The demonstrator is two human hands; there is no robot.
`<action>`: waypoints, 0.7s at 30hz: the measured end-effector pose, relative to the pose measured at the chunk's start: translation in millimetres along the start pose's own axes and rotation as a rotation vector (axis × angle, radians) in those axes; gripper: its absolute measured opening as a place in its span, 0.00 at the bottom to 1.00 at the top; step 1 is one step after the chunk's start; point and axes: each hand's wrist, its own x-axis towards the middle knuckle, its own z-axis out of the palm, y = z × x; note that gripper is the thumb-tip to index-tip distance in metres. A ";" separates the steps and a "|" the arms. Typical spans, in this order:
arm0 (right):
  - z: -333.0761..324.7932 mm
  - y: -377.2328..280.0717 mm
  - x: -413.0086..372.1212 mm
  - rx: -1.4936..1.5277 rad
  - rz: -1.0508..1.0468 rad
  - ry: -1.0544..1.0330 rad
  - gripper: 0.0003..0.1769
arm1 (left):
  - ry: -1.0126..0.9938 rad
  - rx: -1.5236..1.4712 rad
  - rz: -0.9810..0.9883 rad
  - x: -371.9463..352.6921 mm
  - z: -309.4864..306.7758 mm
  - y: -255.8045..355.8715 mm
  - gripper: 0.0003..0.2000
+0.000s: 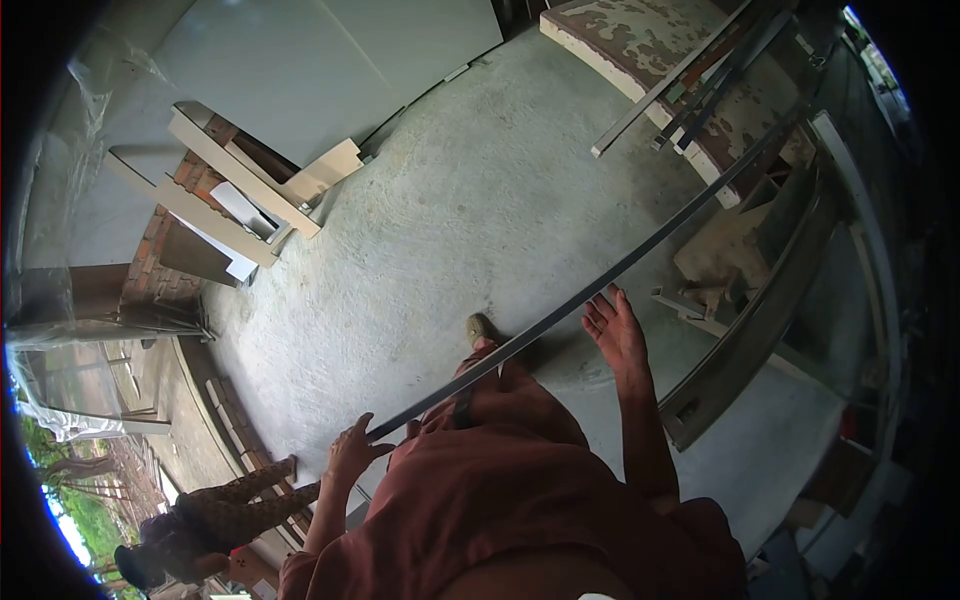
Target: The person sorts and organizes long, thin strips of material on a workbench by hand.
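A long, thin dark grey metal bar (540, 328) slants across the view in front of my body, from lower left up to the cluttered bench at upper right. My left hand (350, 452) is at its near end, thumb and fingers on either side of the tip. Farther along, my right hand (617, 335) is open, palm up and fingers apart, with the fingertips right at the bar's lower edge. The far part of the bar overlaps the bench and other metal lengths there.
Metal strips (680, 85) lie on a worn bench (640, 40). Beige boards (245, 175) and bricks (150, 255) stand at left. A long curved panel (745, 330) lies right of my right hand. Another person (215, 520) is at lower left. Concrete floor (400, 250) lies between.
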 end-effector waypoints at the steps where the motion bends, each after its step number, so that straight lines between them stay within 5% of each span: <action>1: -1.7 3.2 -2.5 -0.003 0.008 0.016 0.31 | -0.028 -0.009 -0.012 -1.4 -0.8 2.6 0.36; 21: -24.5 40.6 -18.3 0.176 0.057 -0.034 0.34 | -0.067 -0.040 0.093 -13.3 12.0 13.4 0.34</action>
